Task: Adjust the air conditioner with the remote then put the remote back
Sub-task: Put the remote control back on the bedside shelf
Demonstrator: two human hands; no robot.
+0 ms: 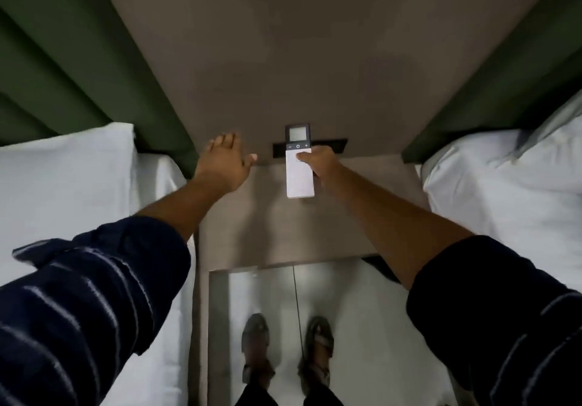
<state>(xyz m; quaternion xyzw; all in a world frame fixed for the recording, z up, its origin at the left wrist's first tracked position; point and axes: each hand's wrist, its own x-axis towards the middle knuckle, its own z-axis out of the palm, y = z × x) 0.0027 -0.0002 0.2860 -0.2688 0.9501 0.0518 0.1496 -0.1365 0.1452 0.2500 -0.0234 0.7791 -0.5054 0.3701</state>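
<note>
My right hand [318, 161] gripped the white remote [299, 166] upright against the grey wall [283, 59], over a dark slot [333, 146]; my left hand [225, 161] pressed flat beside it.

White beds [63, 185] flank a grey nightstand [283, 232]; green curtains [63, 59] hang behind.

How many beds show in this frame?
2. One bed lies along the left edge, beside the left hand. The other bed lies along the right edge, past the right hand holding the remote. Both are cut off by the frame.
</note>
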